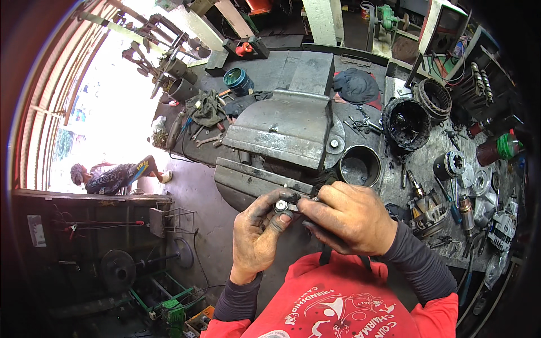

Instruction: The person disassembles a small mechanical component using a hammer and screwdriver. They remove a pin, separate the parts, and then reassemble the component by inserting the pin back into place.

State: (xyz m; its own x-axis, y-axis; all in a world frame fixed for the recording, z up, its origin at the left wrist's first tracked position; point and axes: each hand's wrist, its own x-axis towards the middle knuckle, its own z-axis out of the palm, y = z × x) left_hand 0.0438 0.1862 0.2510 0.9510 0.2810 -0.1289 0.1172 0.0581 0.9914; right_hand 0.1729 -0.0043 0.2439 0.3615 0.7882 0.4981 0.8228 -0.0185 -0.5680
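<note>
Just in front of the large bench vise (282, 127), both hands meet over a small metal part. My left hand (255, 241) is closed, pinching the small round metal part (281, 206) between blackened thumb and fingers; its end has a bright ring with a pale centre. My right hand (354, 221) is also closed beside it, fingers curled toward the part. A narrow shiny piece shows between the two hands, but what the right fingers grip is mostly hidden. Behind the right hand stands an open metal cylinder (359, 165).
At the right, the bench bears a black greasy housing (407, 125), a ring-shaped stator (433, 100) and several dismantled motor parts. Wrenches (209, 139), a crumpled rag (204, 108) and a blue can (238, 81) lie left of the vise. A person (115, 176) is at the far left.
</note>
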